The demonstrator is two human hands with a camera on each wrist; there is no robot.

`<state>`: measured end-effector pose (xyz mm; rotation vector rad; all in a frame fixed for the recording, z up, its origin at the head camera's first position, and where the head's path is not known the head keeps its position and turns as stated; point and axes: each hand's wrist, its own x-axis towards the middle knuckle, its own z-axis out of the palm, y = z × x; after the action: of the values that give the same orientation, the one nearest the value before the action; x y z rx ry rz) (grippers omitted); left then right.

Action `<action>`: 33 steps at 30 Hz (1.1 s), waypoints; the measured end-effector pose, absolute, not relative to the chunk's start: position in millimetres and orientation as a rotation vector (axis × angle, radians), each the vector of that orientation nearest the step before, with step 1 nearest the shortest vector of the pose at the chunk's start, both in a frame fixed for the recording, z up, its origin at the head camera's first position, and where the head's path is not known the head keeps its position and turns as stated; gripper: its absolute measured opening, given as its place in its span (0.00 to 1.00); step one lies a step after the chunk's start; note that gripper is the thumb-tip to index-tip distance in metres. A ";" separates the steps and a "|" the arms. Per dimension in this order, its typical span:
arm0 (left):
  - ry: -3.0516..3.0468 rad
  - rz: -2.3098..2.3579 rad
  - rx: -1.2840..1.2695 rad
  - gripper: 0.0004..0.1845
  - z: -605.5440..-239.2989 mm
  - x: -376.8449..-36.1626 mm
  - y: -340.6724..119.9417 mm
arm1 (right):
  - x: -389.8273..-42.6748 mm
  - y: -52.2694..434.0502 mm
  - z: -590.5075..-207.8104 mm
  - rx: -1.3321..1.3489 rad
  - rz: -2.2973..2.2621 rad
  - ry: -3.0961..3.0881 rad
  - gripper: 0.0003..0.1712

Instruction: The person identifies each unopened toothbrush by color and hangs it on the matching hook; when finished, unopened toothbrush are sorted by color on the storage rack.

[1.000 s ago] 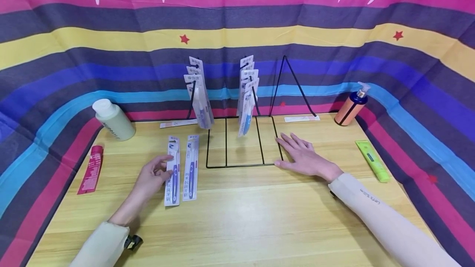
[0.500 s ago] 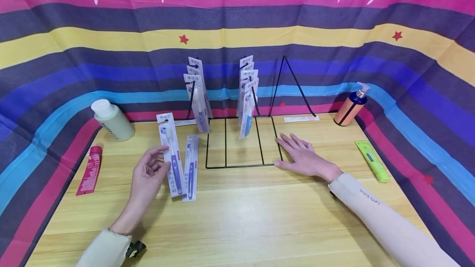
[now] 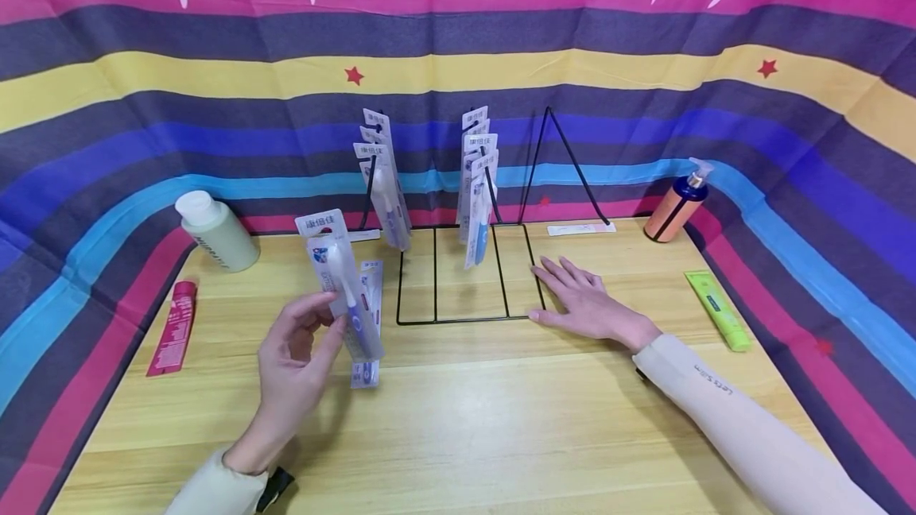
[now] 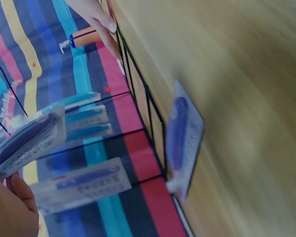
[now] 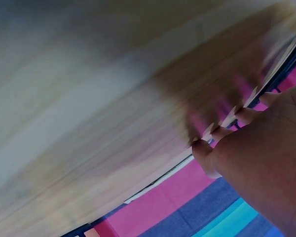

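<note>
My left hand point(image 3: 296, 360) pinches a purple toothbrush in its blister pack point(image 3: 352, 304) between thumb and fingers. The pack is tilted, top edge up, raised off the table. A second packaged toothbrush point(image 3: 366, 376) lies flat behind it, largely covered in the head view; the left wrist view shows this pack point(image 4: 183, 133) whole. My right hand point(image 3: 583, 304) rests with spread fingers at the right side of a black wire rack point(image 3: 465, 320). On the rack's left arm hang several packaged toothbrushes point(image 3: 390, 205), and several more packs point(image 3: 478, 205) hang on its middle arm.
The rack's right arm point(image 3: 576, 161) carries no packs. A pale green bottle point(image 3: 218, 233) and a pink tube point(image 3: 174, 328) stand and lie at left. On the right are an orange pump bottle point(image 3: 675, 209) and a green tube point(image 3: 718, 310). A striped cloth point(image 3: 458, 30) encloses the table.
My left hand has lifted the toothbrush pack off the table, tipped it upright and brought it slightly right, over the second pack. The right hand has stayed put.
</note>
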<state>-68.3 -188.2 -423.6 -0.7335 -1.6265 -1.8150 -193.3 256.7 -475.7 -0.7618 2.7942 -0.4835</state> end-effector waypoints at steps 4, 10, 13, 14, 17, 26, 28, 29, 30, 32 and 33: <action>-1.620 -1.783 -0.785 0.26 -421.3 -67.2 -179.1 | -192.8 256.7 -474.7 -0.755 -0.484 2.791 0.55; -1.672 -1.768 -0.801 0.26 -422.6 -74.5 -172.9 | -191.4 256.3 -473.9 -0.758 -0.506 2.791 0.55; -1.708 -1.761 -0.775 0.25 -424.2 -78.8 -172.0 | -191.5 256.5 -474.5 -0.754 -0.508 2.791 0.55; -1.724 -1.754 -0.762 0.25 -424.6 -80.4 -171.9 | -191.6 256.6 -474.6 -0.757 -0.507 2.792 0.55; -1.775 -1.736 -0.733 0.24 -426.3 -87.5 -171.5 | -191.6 256.7 -474.2 -0.761 -0.507 2.796 0.55; -1.863 -1.774 -0.744 0.27 -430.5 -129.3 -176.7 | -190.0 255.6 -471.6 -0.757 -0.523 2.787 0.54; -1.868 -1.803 -0.729 0.26 -430.5 -139.0 -178.1 | -190.2 255.6 -471.3 -0.759 -0.518 2.788 0.54; -1.872 -1.815 -0.718 0.26 -430.5 -143.3 -178.6 | -190.2 255.8 -471.2 -0.760 -0.516 2.789 0.54; -1.865 -1.836 -0.711 0.26 -430.5 -147.0 -179.0 | -190.2 255.9 -471.2 -0.761 -0.515 2.789 0.54; -1.860 -1.864 -0.688 0.25 -430.8 -153.5 -179.6 | -190.4 256.2 -471.6 -0.762 -0.512 2.789 0.55; -1.863 -1.873 -0.682 0.25 -430.7 -155.8 -179.9 | -190.5 256.5 -472.0 -0.761 -0.513 2.789 0.55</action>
<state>-155.8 -179.9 -430.7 -0.6819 -1.8632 -1.8733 -190.5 256.5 -472.0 -0.7615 2.7889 -0.5126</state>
